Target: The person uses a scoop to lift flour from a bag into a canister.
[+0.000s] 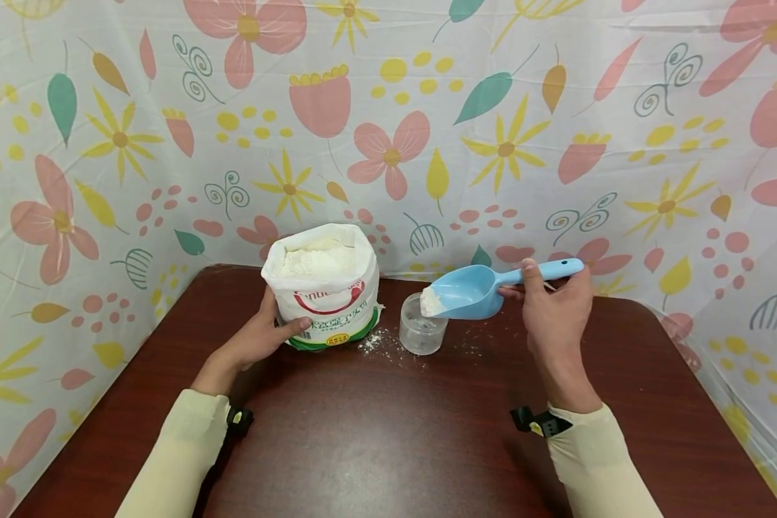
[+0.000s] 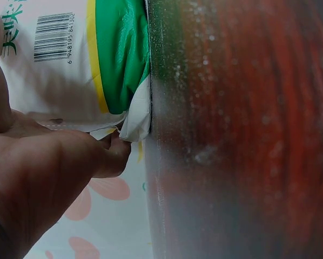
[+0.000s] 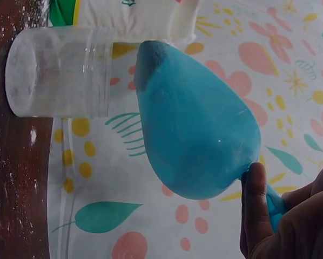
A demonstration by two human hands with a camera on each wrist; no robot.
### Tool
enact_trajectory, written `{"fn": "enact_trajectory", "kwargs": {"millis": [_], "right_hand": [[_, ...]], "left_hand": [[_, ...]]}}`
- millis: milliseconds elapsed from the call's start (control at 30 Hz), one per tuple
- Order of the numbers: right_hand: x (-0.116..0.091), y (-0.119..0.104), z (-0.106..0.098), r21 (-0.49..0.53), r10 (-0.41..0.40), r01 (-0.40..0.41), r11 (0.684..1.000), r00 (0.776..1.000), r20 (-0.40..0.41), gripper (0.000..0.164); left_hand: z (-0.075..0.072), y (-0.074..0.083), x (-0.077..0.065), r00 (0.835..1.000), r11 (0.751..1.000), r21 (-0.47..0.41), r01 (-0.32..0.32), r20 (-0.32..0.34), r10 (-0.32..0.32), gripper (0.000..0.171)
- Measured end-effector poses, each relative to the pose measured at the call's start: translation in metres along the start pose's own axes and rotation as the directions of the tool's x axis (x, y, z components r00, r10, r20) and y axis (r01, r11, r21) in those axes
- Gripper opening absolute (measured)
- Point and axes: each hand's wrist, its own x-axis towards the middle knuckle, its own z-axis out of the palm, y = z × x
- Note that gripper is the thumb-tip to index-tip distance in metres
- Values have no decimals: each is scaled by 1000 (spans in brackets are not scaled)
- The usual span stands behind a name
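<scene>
An open white bag of flour (image 1: pixel 330 306) with a green base stands upright on the table, its powder showing at the top. My left hand (image 1: pixel 254 342) grips its lower left side, thumb across the front and other fingers behind. In the left wrist view a fingertip is at the white bottom corner of the bag (image 2: pixel 53 81). My right hand (image 1: pixel 560 320) holds a light blue scoop (image 1: pixel 473 291) by the handle. White flour (image 1: pixel 431 302) lies at the scoop's tip, over the rim of a clear round jar (image 1: pixel 421 338). From the right wrist, the scoop's underside (image 3: pixel 199 124) faces the camera.
Spilled flour (image 1: pixel 377 341) speckles the dark wooden table (image 1: pixel 362 432) between bag and jar, with fainter specks right of the jar. A flower-patterned cloth (image 1: pixel 388 93) hangs close behind the table and along its sides.
</scene>
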Motion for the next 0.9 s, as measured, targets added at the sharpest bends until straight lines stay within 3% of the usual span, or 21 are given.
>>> {"fn": "enact_trajectory", "kwargs": {"millis": [900], "right_hand": [[-2, 5, 0, -45, -29, 30, 999, 999, 40, 24]], "left_hand": [[1, 1, -1, 1000, 1000, 9, -21, 8, 21, 100]]}}
